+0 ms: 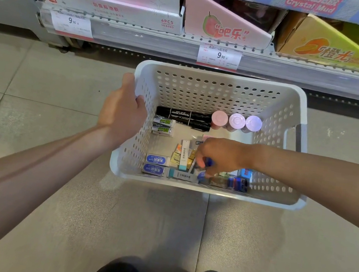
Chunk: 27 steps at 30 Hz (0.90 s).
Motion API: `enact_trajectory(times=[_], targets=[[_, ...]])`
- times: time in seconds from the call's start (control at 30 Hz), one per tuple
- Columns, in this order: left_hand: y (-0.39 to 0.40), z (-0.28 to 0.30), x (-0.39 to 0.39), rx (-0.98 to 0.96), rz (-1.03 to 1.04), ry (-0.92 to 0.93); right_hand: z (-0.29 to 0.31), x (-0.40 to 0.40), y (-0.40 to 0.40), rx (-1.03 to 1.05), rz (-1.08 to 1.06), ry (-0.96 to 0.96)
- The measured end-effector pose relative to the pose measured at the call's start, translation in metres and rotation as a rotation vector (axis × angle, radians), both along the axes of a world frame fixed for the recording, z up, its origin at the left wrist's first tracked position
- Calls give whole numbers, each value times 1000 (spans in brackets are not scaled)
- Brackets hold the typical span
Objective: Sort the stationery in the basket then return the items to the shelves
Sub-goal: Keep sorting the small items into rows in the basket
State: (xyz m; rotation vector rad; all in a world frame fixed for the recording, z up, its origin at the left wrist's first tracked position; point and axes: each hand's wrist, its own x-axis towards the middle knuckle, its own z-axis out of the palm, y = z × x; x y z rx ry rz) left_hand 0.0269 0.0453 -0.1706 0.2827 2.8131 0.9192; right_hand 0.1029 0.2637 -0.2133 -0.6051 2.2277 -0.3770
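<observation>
Down on the tiled floor in front of the shop shelf point(211, 53), from the head cam (only view we get), sits the white perforated plastic basket point(217, 90) with all the stationery still inside, so I'd say we're mid-sort and nothing is back on the shelves yet

Left hand point(123, 112) is clamped over the basket's left rim, fingers curled over the edge, basically just steadying it. Right hand point(217, 156) is the one doing the work: reaching in from the right side, down into the near-right pile of small packets. Its grip looks pressed together on a small blue item point(202, 175), though it's blurry and I can't tell what that thing actually is

The relation that matters: sorted stuff sits away from that grip. Two black permanent markers point(184, 117) lie side by side along the far wall, long axis running left-right, with three pastel round-capped bottles point(236, 121) lined up just to their right. Green-labelled white erasers point(163, 126) are stacked by the left wall, blue-labelled white erasers point(156, 164) in the near-left corner. So whatever the right hand lifts probably has to travel left or far from the pile, and the right hand is clearly nearer to it than the left
</observation>
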Motion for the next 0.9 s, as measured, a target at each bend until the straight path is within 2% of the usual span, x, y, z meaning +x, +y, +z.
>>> enact_trajectory(times=[0.1, 0.27, 0.57, 0.9], targets=[[0, 0, 0, -4, 0, 5, 3, -6, -14, -195, -292, -179], [0, 1, 1, -10, 4, 1, -4, -10, -52, -229, -521, -88], [0, 4, 2, 0, 14, -15, -27, -16, -89, -75, -494, 39], [2, 2, 2, -15, 13, 1, -33, -20, -90, -78, -444, 76]])
